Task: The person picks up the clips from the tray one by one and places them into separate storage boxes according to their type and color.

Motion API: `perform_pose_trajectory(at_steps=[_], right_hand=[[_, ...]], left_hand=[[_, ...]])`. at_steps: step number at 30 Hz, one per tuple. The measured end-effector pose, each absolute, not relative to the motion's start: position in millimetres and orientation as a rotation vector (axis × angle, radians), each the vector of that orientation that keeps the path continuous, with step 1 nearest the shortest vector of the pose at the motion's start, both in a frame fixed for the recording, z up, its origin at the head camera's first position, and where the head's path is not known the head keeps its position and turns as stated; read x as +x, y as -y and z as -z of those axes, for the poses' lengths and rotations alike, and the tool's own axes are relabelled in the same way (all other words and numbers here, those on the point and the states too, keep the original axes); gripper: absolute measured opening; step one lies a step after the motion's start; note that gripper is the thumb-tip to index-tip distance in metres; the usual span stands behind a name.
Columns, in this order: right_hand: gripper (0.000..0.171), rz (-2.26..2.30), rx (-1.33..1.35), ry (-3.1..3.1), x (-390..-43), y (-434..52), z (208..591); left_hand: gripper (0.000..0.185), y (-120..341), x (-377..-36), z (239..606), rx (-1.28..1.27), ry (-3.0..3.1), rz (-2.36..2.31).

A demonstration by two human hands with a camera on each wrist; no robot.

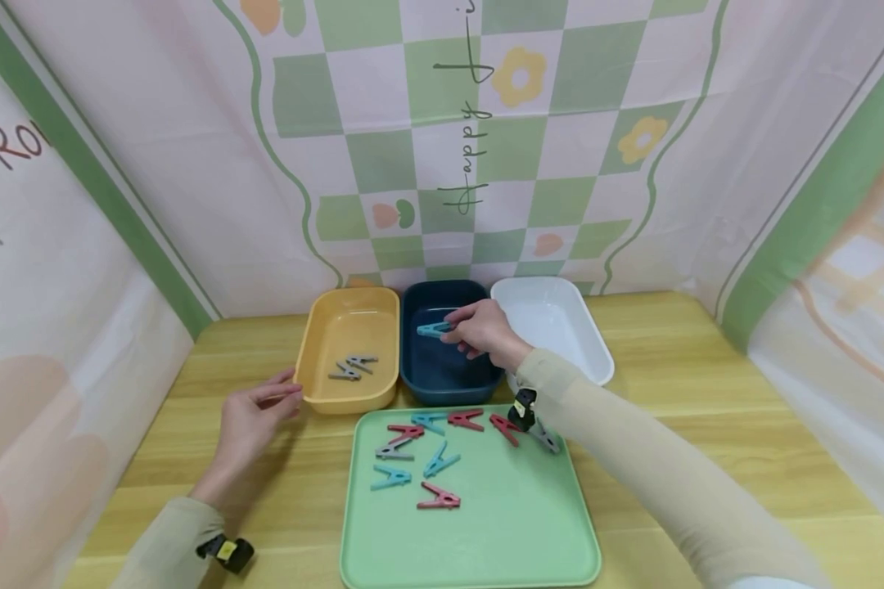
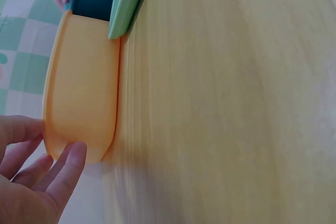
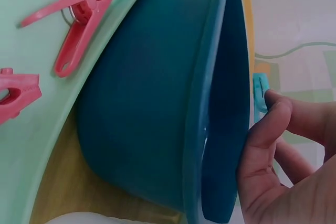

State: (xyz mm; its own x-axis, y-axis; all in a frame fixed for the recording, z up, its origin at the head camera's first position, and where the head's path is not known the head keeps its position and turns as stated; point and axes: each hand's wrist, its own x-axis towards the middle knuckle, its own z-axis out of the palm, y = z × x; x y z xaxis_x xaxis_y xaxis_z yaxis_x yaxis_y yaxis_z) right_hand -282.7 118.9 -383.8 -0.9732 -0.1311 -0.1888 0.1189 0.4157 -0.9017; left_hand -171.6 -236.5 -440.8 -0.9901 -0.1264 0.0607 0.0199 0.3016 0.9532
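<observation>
Nearest, right hand pinched a teal plastic clothespin, long axis leftward, above the frame-centre dark blue tub; left hand lay slack.

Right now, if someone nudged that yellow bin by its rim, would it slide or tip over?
The yellow bin would probably slide: it looks like light plastic, low and wide, holding only two grey clothespins. The wooden table looks smooth.

Readable text, head view only:
- Pink-and-green checked fabric backdrop, beyond the right hand: dark handwritten script running vertically, "happy" legible; the word above it is cut off at the frame top.
- Pale printed fabric side panel, far left of the left hand: large brownish letters "Ro", clipped by the frame edge.

Trays, clips: no markings readable.
</observation>
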Motion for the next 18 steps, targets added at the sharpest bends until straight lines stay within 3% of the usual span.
perform_pose_trajectory(at_steps=[12,18], right_hand=[[0.028,1.505,0.031,-2.495,-286,-111,393],[0.037,1.420,0.023,-2.507,-287,-111,398]], left_hand=[[0.022,235,-172,440,0.104,2.433,1.781],[0.022,236,-172,439,0.113,2.443,1.767]])
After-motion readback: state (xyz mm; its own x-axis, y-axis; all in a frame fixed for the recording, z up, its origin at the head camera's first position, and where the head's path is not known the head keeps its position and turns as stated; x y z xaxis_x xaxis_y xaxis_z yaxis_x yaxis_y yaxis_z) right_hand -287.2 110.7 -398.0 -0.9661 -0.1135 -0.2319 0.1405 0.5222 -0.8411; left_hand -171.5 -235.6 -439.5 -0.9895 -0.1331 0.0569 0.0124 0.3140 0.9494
